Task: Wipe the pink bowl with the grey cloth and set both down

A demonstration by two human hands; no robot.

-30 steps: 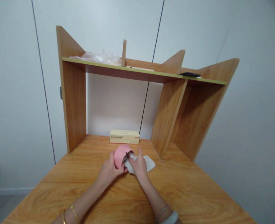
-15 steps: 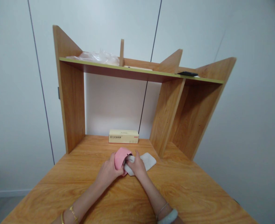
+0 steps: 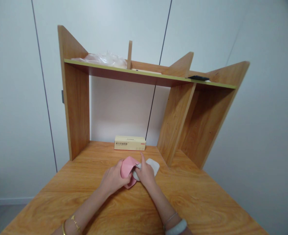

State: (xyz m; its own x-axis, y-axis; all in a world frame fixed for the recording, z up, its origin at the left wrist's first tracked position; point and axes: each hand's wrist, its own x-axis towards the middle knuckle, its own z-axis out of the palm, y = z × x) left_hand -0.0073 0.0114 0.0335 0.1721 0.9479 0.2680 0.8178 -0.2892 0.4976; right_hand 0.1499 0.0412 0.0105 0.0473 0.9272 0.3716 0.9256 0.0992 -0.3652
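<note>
the left hand (image 3: 113, 178) is curled around a pink pouch (image 3: 127, 166), fingers wrapped over its left side and holding it up off the wooden desk (image 3: 188, 192) with its mouth turned toward the other hand. the right hand (image 3: 145, 173) grips the near end of a white-grey pad (image 3: 151, 164), its thumb raised and the other fingers closed down on the cloth, and that end of the pad meets the pink pouch right at its opening; whether the pad is already partly inside the pouch cannot be told from here, as the fingers hide the join. the far end of the pad sticks out to the right and lies low over the desk. both things sit at the middle of the desk, just in front of a long cream box (image 3: 130, 143) with a red mark at one end that rests against the back under the hutch shelf (image 3: 134, 74). on that shelf lie a crumpled clear plastic bag (image 3: 102, 59) at the left and a flat dark object (image 3: 199, 78) at the right. gold bracelets circle the left wrist, a pale bangle and a thin chain the right.
</note>
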